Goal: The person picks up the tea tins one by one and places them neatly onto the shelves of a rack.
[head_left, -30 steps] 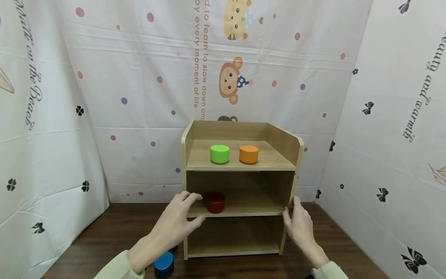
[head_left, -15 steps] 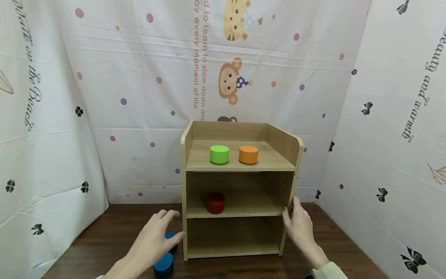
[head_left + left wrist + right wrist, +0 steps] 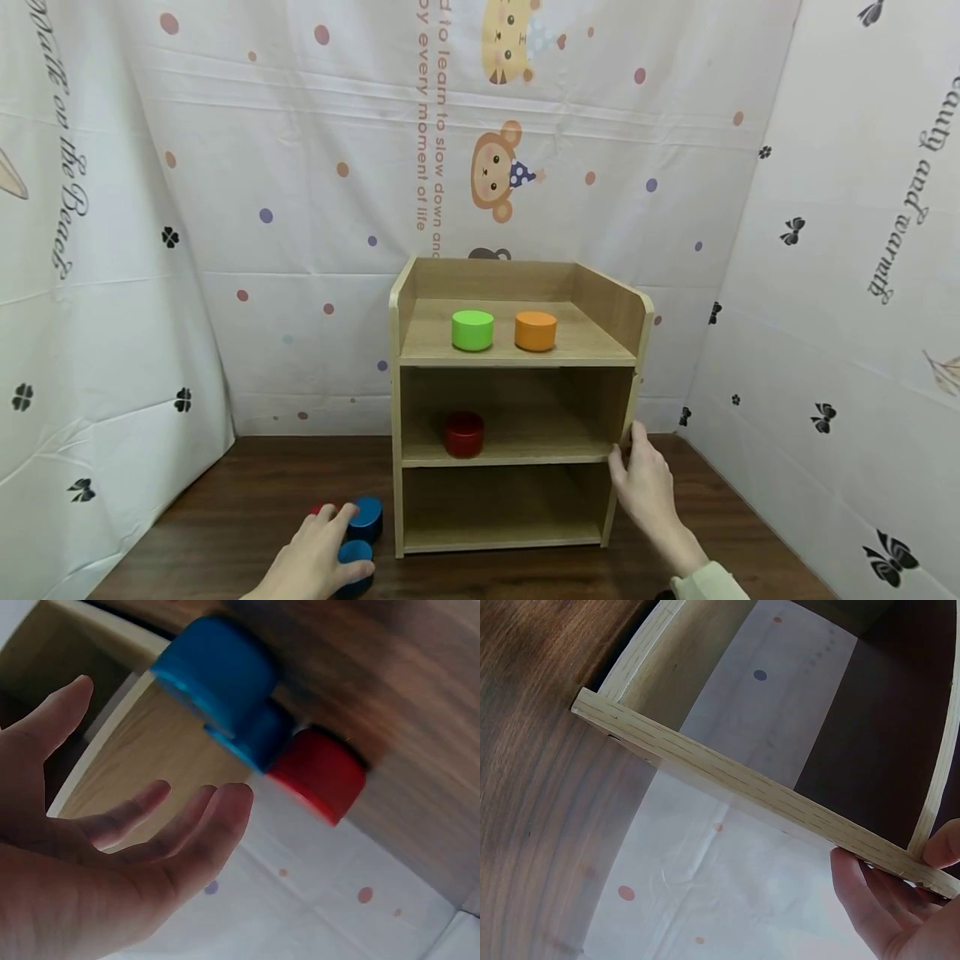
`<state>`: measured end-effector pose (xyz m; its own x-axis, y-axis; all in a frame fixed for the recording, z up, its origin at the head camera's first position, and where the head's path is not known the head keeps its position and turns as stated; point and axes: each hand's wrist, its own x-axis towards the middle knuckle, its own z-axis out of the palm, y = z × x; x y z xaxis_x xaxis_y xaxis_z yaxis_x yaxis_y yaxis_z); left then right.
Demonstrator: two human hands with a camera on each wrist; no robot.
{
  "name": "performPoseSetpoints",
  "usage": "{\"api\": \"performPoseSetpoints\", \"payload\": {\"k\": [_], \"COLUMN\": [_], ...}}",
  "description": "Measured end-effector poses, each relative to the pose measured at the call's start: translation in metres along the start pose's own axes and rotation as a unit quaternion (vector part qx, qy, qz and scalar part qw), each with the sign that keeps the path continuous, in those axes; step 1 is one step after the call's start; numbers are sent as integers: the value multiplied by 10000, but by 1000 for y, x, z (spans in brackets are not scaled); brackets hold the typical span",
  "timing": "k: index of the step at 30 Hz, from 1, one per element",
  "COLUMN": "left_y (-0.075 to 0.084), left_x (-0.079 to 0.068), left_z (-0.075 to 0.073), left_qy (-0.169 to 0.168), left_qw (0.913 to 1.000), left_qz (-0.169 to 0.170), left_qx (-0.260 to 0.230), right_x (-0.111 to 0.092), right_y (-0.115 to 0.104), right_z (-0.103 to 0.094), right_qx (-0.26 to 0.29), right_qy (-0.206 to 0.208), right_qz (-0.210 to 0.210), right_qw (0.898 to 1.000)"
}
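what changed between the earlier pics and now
The left hand moved down and leftward from beside the dark red cylinder toward the blue cylinders; no grasp or release shows. The right hand still grips the shelf unit; the dark red cylinder, green cylinder and orange cylinder stayed put.

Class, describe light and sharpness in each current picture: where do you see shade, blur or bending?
Head: green block brightly lit, dark red block in a shaded compartment; left wrist: left hand dim, blue blocks soft and blurred; right wrist: some shelf edges bow, perhaps from lens distortion.
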<state>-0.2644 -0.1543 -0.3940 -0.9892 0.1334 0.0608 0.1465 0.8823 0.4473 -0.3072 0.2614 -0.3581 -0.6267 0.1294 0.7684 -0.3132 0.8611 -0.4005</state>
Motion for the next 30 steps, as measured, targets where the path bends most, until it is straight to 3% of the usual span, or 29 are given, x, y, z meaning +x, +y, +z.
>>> {"api": "performPoseSetpoints", "payload": {"k": [6,14,22,30], "left_y": [-9,-15,-19,-19], "left_x": [4,7,9,12], "left_z": [11,14,17,20], "left_qy": [-227,-348,-683,-755], "left_qw": [9996,9992,9967,9959], "left_qz": [-33,150,87,17], "left_qx": [140,-133,-424,-497], "right_x": [0,0,-1,0], "right_y": [0,-1,-1,-1], "right_z": [0,0,-1,0], "right_qx": [-34,-50,-26,-20], "right_qy": [10,28,-77,-130], "right_qz": [42,34,73,43], "right_qw": [10000,10000,9999,9999]}}
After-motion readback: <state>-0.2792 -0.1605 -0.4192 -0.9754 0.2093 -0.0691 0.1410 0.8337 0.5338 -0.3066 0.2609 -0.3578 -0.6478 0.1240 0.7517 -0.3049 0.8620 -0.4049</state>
